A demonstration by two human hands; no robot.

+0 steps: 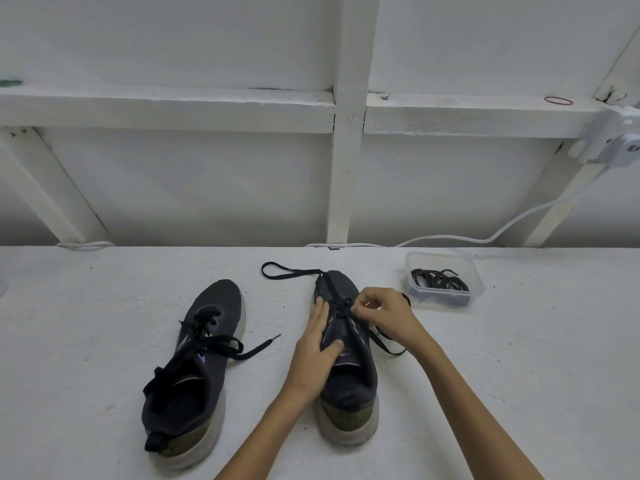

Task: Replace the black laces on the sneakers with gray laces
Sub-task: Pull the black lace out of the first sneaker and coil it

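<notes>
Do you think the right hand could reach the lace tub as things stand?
Probably yes: the tub sits just beyond the right hand with nothing blocking, though that hand is busy pinching a lace.

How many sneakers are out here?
2. The left sneaker lies at the left; the right sneaker sits mid-table, with the left hand resting on it and the right hand pinching its lace. None looks hidden.

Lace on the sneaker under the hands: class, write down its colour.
The lace is black, best seen in the head view.
</notes>
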